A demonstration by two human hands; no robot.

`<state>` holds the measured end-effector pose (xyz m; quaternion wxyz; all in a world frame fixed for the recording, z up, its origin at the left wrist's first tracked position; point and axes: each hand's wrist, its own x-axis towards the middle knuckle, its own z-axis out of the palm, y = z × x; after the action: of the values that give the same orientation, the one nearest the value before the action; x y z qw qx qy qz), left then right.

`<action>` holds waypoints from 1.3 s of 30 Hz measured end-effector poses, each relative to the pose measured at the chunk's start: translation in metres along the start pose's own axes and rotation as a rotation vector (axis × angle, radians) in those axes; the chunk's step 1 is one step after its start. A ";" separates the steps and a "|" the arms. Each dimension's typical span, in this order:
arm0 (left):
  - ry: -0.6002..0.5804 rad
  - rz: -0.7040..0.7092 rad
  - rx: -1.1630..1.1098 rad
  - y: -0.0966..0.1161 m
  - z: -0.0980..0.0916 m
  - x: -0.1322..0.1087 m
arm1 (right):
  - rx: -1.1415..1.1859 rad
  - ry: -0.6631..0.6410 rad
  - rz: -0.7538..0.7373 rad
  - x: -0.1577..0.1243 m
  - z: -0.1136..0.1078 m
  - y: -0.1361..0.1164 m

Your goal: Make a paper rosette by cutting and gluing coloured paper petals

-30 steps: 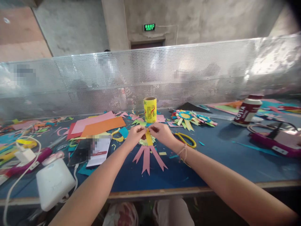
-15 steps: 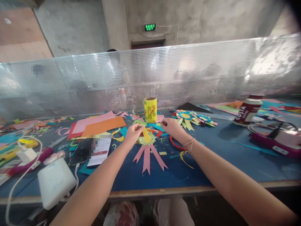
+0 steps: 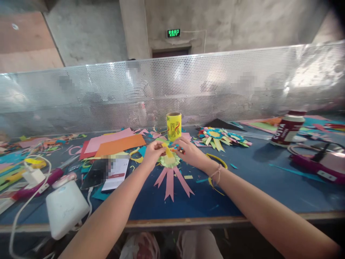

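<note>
My left hand (image 3: 154,151) has thumb and fingertips pressed together on the upper end of a yellow strip (image 3: 169,151), which slants down over the middle of a pale green rosette (image 3: 170,162) lying just in front of me, between my hands. My right hand (image 3: 192,151) is loosely spread at the rosette's far right side, thumb apart from the fingers, with scraps showing through the gap; it is blurred there, so I cannot tell whether a fingertip brushes the strip. Pink tails (image 3: 169,183) fan out from the rosette toward me, flat on the blue table (image 3: 237,201). I judge the step in hand to be placing the strip across the rosette; the next move seems to call for the left pinch to hold the strip in line while the right fingers take or press it, without crumpling the ruffled edge. A yellow loop (image 3: 216,157) lies just beside my right wrist. Left of my grip are a phone (image 3: 116,173) and an orange sheet (image 3: 121,145). Just past my fingertips stands a yellow roll (image 3: 174,126); beyond my right hand sit more rosettes (image 3: 215,134), with a bottle (image 3: 288,130) well apart. Farther off rises a perforated screen (image 3: 161,90).
</note>
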<state>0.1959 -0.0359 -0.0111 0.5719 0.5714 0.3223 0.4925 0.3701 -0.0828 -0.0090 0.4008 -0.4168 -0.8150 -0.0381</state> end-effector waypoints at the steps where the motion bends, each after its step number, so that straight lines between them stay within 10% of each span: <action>1: -0.004 0.001 0.000 0.001 0.000 -0.001 | 0.028 -0.020 -0.021 -0.001 0.001 -0.002; 23: -0.031 0.065 0.019 0.005 0.010 -0.010 | 0.616 0.158 0.557 0.005 0.025 -0.011; 32: -0.070 0.062 0.018 0.004 0.011 -0.010 | 0.802 0.275 0.575 0.007 0.024 -0.010; 39: 0.042 0.238 0.490 0.003 -0.004 0.002 | 0.791 0.257 0.607 0.007 0.025 0.000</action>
<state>0.1920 -0.0325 -0.0086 0.3478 0.7163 0.3743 0.4753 0.3519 -0.0681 -0.0207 0.6178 -0.4427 -0.5535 0.3403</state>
